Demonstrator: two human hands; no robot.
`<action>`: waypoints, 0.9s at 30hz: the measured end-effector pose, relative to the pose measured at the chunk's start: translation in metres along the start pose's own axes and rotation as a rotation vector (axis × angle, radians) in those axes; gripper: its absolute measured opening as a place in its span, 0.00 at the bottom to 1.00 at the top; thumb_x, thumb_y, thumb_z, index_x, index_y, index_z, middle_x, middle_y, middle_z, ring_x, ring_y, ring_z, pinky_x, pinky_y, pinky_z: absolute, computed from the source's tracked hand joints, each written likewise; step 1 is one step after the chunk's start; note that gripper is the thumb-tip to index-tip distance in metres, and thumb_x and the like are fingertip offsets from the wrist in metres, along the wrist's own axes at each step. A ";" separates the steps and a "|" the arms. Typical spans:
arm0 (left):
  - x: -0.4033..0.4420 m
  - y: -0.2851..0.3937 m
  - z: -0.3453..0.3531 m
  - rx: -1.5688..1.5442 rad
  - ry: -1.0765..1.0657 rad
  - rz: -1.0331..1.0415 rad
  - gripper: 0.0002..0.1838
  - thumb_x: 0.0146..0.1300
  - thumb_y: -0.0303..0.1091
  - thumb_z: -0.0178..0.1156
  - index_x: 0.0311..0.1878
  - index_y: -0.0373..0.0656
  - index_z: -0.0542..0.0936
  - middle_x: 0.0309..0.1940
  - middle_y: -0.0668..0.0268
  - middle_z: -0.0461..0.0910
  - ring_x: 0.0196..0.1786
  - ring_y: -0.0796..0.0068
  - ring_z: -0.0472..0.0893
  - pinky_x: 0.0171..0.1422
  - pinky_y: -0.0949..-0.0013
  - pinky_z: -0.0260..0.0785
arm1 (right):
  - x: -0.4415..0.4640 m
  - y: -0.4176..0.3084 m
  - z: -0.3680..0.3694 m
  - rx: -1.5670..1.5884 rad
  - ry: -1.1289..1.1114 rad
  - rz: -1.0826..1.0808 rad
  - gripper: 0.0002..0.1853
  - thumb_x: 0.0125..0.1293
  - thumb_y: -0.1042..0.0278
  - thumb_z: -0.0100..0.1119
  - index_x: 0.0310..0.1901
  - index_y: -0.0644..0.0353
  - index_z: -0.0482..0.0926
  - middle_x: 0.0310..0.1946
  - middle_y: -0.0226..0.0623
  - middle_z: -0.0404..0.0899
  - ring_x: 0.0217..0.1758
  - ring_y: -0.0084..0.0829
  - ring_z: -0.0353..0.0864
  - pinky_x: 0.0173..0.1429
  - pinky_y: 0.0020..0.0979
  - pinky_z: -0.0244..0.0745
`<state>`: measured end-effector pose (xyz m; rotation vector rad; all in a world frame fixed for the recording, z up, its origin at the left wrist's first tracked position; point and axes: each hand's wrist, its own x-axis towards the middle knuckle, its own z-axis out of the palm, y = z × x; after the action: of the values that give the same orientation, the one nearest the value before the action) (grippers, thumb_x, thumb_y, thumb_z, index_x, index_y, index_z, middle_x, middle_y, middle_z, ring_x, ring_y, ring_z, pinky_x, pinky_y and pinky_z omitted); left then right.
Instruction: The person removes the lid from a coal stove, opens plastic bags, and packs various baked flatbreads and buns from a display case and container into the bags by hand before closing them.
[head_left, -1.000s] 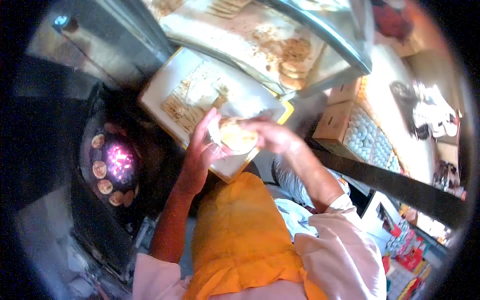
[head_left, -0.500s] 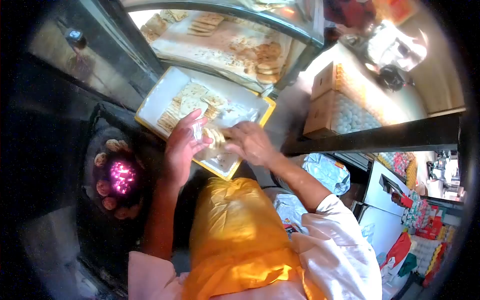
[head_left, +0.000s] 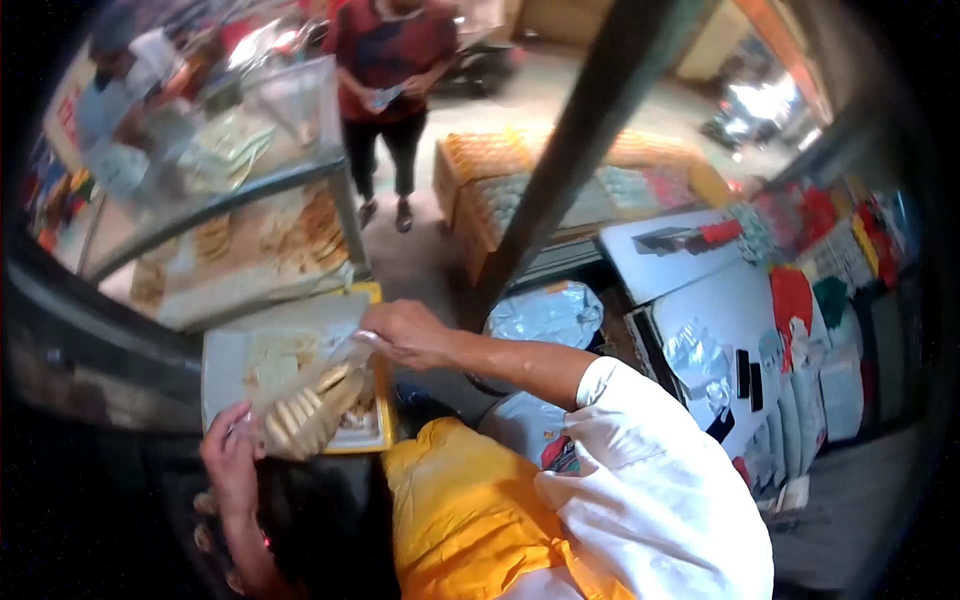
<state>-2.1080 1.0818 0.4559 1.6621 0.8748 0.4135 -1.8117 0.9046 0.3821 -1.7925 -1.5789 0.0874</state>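
A clear plastic bag (head_left: 345,352) with a stack of round flatbreads (head_left: 300,418) inside hangs between my hands, tilted over a white tray with a yellow rim (head_left: 384,400). My left hand (head_left: 232,460) is closed on the bag's lower left end, beside the breads. Higher up on the right, my right hand (head_left: 408,334) pinches the bag's gathered other end. Pale flat pieces of bread (head_left: 275,362) lie in the tray behind the bag, partly hidden by it.
A glass display case (head_left: 240,250) with breads stands beyond the tray. A person in a red top (head_left: 392,60) stands past it; another person (head_left: 115,90) is at far left. Egg trays (head_left: 520,200), a dark post (head_left: 570,150) and a white counter (head_left: 690,300) are right.
The view has swung right. The breads, earlier between my hands low over the tray, now sit in the bag stretched between them. My right hand has moved up and away from my left.
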 end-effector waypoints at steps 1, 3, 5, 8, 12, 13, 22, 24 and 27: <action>0.006 0.012 -0.003 0.004 -0.031 0.031 0.22 0.62 0.16 0.51 0.60 0.33 0.77 0.53 0.55 0.81 0.39 0.73 0.78 0.43 0.69 0.72 | 0.009 -0.010 -0.011 0.100 0.098 -0.020 0.18 0.73 0.56 0.54 0.32 0.63 0.78 0.27 0.45 0.76 0.33 0.44 0.81 0.40 0.44 0.75; 0.012 0.043 -0.014 0.725 -0.011 0.654 0.21 0.60 0.14 0.51 0.57 0.33 0.78 0.48 0.52 0.82 0.41 0.61 0.80 0.46 0.62 0.73 | 0.028 -0.031 -0.044 0.314 0.094 0.080 0.18 0.74 0.57 0.53 0.33 0.64 0.79 0.25 0.42 0.76 0.30 0.39 0.81 0.37 0.40 0.75; 0.028 0.054 -0.025 0.969 0.094 0.733 0.19 0.57 0.16 0.50 0.53 0.33 0.78 0.46 0.48 0.80 0.45 0.51 0.80 0.48 0.57 0.72 | 0.045 -0.051 -0.077 0.548 0.072 0.167 0.18 0.74 0.57 0.53 0.35 0.65 0.79 0.23 0.40 0.77 0.26 0.34 0.80 0.34 0.36 0.75; 0.055 0.075 -0.041 1.255 0.202 0.733 0.16 0.55 0.17 0.51 0.47 0.35 0.79 0.45 0.48 0.80 0.45 0.56 0.79 0.42 0.60 0.71 | 0.061 -0.057 -0.123 0.779 0.068 0.252 0.15 0.76 0.63 0.55 0.33 0.65 0.79 0.26 0.31 0.77 0.27 0.17 0.76 0.31 0.25 0.72; 0.061 0.136 -0.016 0.285 -0.091 0.370 0.07 0.68 0.29 0.54 0.38 0.35 0.76 0.50 0.52 0.82 0.33 0.77 0.76 0.26 0.77 0.64 | 0.082 -0.044 -0.152 0.858 0.118 0.189 0.12 0.74 0.65 0.57 0.37 0.65 0.81 0.28 0.30 0.79 0.28 0.17 0.77 0.33 0.24 0.73; 0.050 0.162 0.004 -0.109 -0.151 0.207 0.11 0.72 0.34 0.55 0.35 0.36 0.75 0.51 0.53 0.83 0.26 0.87 0.73 0.20 0.83 0.58 | 0.085 -0.039 -0.153 0.757 0.103 0.161 0.11 0.74 0.66 0.57 0.38 0.65 0.82 0.28 0.29 0.78 0.28 0.18 0.77 0.34 0.24 0.74; 0.081 0.136 0.067 -0.151 -0.206 0.308 0.16 0.73 0.26 0.47 0.60 0.36 0.73 0.41 0.65 0.78 0.42 0.79 0.79 0.41 0.80 0.69 | 0.120 -0.047 -0.131 0.848 -0.046 0.362 0.09 0.72 0.67 0.60 0.40 0.66 0.80 0.27 0.27 0.76 0.29 0.17 0.74 0.33 0.24 0.70; 0.080 0.132 0.059 -0.108 -0.217 0.315 0.17 0.73 0.25 0.47 0.63 0.36 0.72 0.40 0.67 0.76 0.48 0.78 0.78 0.49 0.76 0.72 | 0.124 -0.042 -0.119 0.780 -0.052 0.263 0.08 0.72 0.69 0.61 0.41 0.65 0.81 0.28 0.25 0.76 0.29 0.14 0.72 0.33 0.23 0.69; 0.071 0.133 0.054 -0.224 -0.186 0.227 0.22 0.70 0.24 0.51 0.67 0.36 0.68 0.39 0.65 0.77 0.47 0.75 0.80 0.55 0.71 0.73 | 0.126 -0.060 -0.124 0.870 -0.079 0.274 0.06 0.72 0.71 0.60 0.40 0.66 0.80 0.29 0.24 0.76 0.32 0.13 0.70 0.35 0.22 0.68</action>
<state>-1.9804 1.0881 0.5535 1.5673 0.4856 0.4843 -1.7695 0.9562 0.5563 -1.2824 -1.0660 0.8456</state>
